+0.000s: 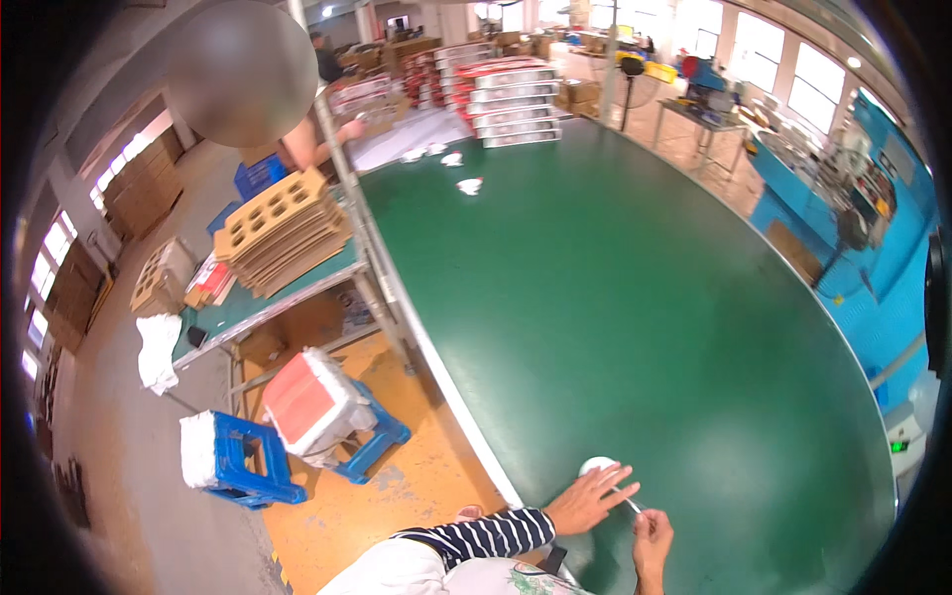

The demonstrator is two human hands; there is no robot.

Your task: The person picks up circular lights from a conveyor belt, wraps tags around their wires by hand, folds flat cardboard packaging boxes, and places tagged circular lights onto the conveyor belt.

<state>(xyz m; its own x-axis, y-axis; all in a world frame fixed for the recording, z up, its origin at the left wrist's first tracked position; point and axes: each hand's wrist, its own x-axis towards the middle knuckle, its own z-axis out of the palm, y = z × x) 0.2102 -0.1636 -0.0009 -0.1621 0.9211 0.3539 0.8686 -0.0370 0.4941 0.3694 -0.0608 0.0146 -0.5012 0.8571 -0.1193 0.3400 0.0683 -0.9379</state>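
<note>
At the near end of the green table (555, 327), my left hand (585, 501) lies with its fingers stretched out and spread. Partly under those fingers is a white round piece (597, 463), its kind hidden by the hand. Just to the right, my right hand (652, 540) is closed in a pinch. A thin white strip (631, 505) runs from its fingertips toward the left hand's fingers. Whether the strip joins the round piece cannot be seen.
Small white pieces (469, 185) lie toward the table's far end, before stacked red-and-white trays (516, 104). Cardboard sheets with holes (283, 233) fill a side table at left, near another person's arm (305, 147). Below stand blue stools (253, 456). A fan (632, 69) stands beyond.
</note>
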